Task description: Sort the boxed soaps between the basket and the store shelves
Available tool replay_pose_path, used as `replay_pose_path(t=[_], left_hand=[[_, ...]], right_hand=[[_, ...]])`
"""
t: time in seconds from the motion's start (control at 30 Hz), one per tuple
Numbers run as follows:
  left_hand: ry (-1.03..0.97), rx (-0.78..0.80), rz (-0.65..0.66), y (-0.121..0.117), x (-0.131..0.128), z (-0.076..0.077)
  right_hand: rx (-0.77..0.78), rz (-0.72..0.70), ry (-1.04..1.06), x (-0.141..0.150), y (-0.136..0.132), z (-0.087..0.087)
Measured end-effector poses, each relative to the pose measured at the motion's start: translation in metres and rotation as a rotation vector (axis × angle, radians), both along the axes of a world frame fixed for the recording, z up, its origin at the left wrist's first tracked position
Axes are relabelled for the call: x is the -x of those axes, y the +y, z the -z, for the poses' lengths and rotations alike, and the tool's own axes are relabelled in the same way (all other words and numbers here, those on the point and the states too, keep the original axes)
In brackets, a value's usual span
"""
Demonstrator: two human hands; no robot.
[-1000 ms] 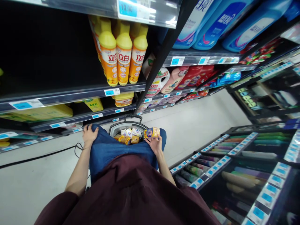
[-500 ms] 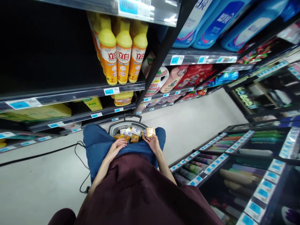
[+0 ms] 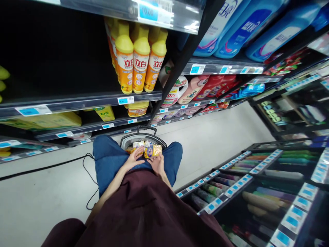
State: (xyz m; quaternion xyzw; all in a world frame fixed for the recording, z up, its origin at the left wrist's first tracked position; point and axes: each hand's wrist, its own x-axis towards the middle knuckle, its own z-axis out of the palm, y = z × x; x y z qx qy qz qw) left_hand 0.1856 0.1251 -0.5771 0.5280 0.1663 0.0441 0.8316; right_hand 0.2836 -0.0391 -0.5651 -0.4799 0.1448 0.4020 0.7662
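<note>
Low in front of me, my right hand (image 3: 156, 163) grips a yellow packet with a purple-blue label (image 3: 153, 151), with its fingers along the near edge. My left hand (image 3: 134, 159) is to the left of that packet, fingers apart, and no object shows in it. Both hands are at the near side of a grey basket (image 3: 160, 141) between my knees. Inside the basket lie several white and yellow packets (image 3: 138, 144), partly hidden behind the hands and the held packet.
Shelves ahead hold yellow dish soap bottles (image 3: 141, 65), yellow AXE packs (image 3: 105, 113) and blue detergent bottles (image 3: 238, 27). The basket's black handle (image 3: 146, 128) stands near the bottom shelf. A black cable (image 3: 64, 162) runs along the floor at left. More shelving (image 3: 231, 185) lines the right.
My right hand has moved left with the yellow packet, from beside my right knee to over the basket's middle. The left hand has lifted slightly and spread its fingers.
</note>
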Motion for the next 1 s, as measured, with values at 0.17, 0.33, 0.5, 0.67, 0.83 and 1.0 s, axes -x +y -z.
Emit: replay_pose_path(t=[0.17, 0.33, 0.5, 0.67, 0.83, 1.0], left_hand=[[0.078, -0.129, 0.010, -0.006, 0.005, 0.018], [0.098, -0.197, -0.027, -0.004, 0.005, 0.034], [0.116, -0.108, -0.066, -0.004, 0.002, 0.030], [0.137, -0.074, -0.090, -0.005, 0.001, 0.022], [0.139, -0.082, -0.074, -0.005, 0.000, 0.020], [0.139, -0.083, -0.076, -0.005, 0.000, 0.021]], right_hand=[[0.015, -0.100, -0.003, 0.025, 0.019, 0.018], [0.013, -0.131, -0.052, 0.028, 0.016, 0.022], [0.019, -0.167, -0.192, 0.031, 0.017, 0.020], [0.057, -0.160, -0.207, 0.031, 0.020, 0.029], [0.075, -0.155, -0.174, 0.030, 0.018, 0.038], [0.057, -0.149, -0.199, 0.033, 0.017, 0.042]])
